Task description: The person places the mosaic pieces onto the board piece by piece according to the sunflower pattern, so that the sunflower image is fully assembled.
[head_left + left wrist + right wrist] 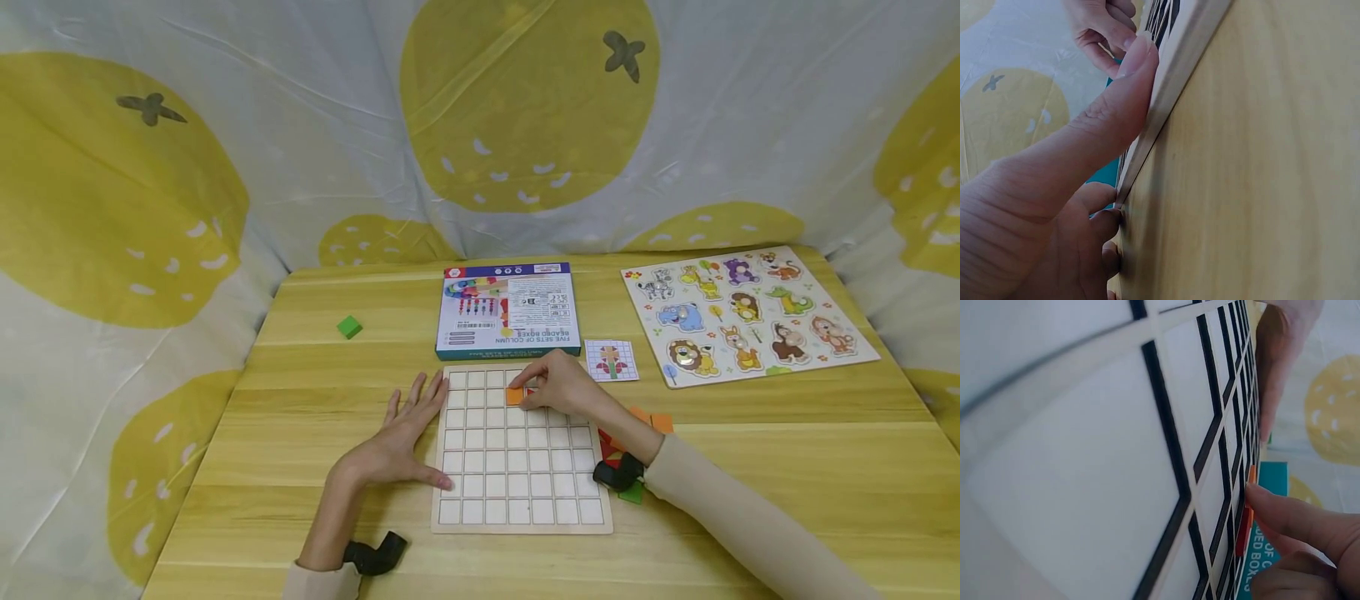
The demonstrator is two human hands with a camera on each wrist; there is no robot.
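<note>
An orange tile [514,397] is pinched in the right hand [558,385] grip at the hand's 9 o'clock, set in the grid board [517,492]'s second row. The board's 9 o'clock edge is pressed by the flat, wide-spread left hand [397,442] on the bench [750,467].

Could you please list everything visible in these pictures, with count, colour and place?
Grid board: one, white cells, table centre.
Orange tile: one, on the board's second row.
Red tile: one, beside the orange tile, mostly hidden.
Loose tiles: several, orange, red, green, right of board.
Green block: one, table left.
Box: one, blue, behind board.
Pattern card: one, right of box.
Animal puzzle: one, multicoloured, table right.
Table: one, wooden.
Left hand: flat against board's left edge.
Right hand: fingers on the tiles.
</note>
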